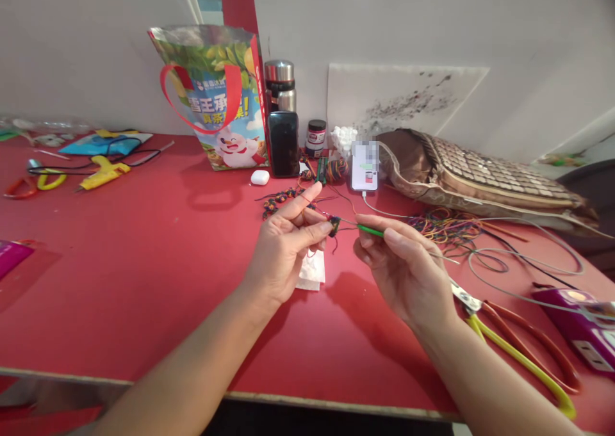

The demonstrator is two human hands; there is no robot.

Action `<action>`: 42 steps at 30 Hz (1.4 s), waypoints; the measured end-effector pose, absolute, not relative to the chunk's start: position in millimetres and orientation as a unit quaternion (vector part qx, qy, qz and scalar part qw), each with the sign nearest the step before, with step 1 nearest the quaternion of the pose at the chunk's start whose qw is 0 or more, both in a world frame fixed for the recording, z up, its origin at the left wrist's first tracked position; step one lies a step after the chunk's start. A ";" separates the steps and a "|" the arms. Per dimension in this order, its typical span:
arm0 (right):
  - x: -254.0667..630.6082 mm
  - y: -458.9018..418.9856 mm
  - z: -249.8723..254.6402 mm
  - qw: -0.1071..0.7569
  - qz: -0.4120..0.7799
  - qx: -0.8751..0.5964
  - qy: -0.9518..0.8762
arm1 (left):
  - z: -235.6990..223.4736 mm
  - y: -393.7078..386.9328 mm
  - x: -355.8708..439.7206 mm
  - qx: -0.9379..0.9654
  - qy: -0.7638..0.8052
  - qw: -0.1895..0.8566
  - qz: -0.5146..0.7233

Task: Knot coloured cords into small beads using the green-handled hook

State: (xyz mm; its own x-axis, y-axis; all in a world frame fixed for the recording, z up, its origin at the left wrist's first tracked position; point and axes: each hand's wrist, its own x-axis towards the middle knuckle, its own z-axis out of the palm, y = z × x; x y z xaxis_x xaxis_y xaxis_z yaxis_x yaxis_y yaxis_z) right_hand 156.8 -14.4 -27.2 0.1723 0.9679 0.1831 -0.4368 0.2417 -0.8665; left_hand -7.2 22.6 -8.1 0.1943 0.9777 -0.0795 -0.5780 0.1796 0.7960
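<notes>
The left hand point(283, 250) pinches a small, dark, multicoloured yarn piece point(333, 225) between its thumb and bent fingers, the index finger reaching out beyond them; the right hand point(413, 269) is loosely curled, its thumb and index finger closed on the green handle of what looks like a crochet hook point(369, 230), whose thin shaft points to the yarn piece; the piece sits at the left fingertips, just above a white tissue point(311, 273) on the red table point(192, 308), with a knotted multicoloured cord point(276, 199) just beyond the left hand; a loose tangle of yarn point(442, 226) lies past the right hand, and scissors point(471, 303) lie beside the right wrist. The piece looks very light, soft and pliable, likely to twist or squash rather than break; its worked body, close to where the shaft meets it, seems the surest place for a thumb-and-finger pinch, whereas the loose ends probably give poor control and any open loop could slip or pull tight; the hook seems light and stiff, best steadied by its thicker green handle, since its slim shaft offers little grip; whether its tip is inside a loop, I cannot tell.
</notes>
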 end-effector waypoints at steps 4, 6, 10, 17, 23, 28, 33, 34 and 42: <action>156.7 -13.9 -26.5 0.687 0.501 -0.352 -0.392 | -6.5 22.4 -8.2 0.336 0.315 0.690 0.559; 157.1 -14.0 -25.6 0.687 0.498 -0.356 -0.391 | -5.6 22.2 -9.0 0.340 0.320 0.685 0.559; 158.3 -14.2 -23.1 0.688 0.495 -0.366 -0.385 | -4.1 22.3 -10.5 0.343 0.321 0.682 0.560; 163.8 -12.3 -21.5 0.686 0.492 -0.363 -0.394 | -3.5 23.9 -13.0 0.355 0.315 0.685 0.553; 169.4 -12.2 -18.4 0.683 0.489 -0.375 -0.393 | -3.6 23.9 -12.1 0.362 0.313 0.687 0.547; 173.0 -11.1 -13.5 0.666 0.492 -0.374 -0.418 | -4.1 24.0 -10.9 0.366 0.312 0.688 0.544; 175.6 -10.0 -10.8 0.660 0.501 -0.367 -0.423 | -5.6 24.1 -11.3 0.372 0.317 0.689 0.535; 176.4 -9.7 -10.9 0.658 0.504 -0.367 -0.423 | -5.6 24.1 -11.7 0.374 0.318 0.690 0.532; 179.5 -7.0 -15.0 0.628 0.569 -0.361 -0.390 | -8.4 24.2 -12.2 0.408 0.306 0.686 0.519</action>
